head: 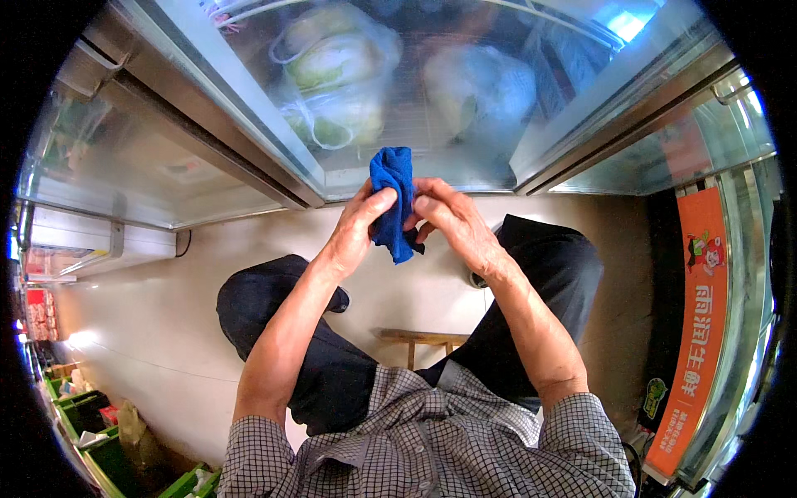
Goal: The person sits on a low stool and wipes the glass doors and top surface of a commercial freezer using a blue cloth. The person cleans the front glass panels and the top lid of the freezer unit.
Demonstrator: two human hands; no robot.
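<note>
A folded blue cloth (393,180) is held up in front of the glass-door cabinet, its long side running away from me. My left hand (358,230) grips it from the left, thumb pressed on top and fingers hidden underneath. On the opposite side, my right hand (457,221) has its curled fingers at the cloth's right edge, some tips partly behind it. A small dark piece (416,241) shows below those fingers; I cannot tell whether it belongs to the cloth. Behind the cabinet glass (405,134) lie bagged leafy vegetables (339,62) and another filled plastic bag (482,87).
Metal-framed doors (205,137) flank the cabinet at left and right. Below my arms are my knees and a wooden stool (423,338) on the pale floor (168,324). Green crates (115,457) stand at lower left. An orange sign panel (691,324) edges a case at right.
</note>
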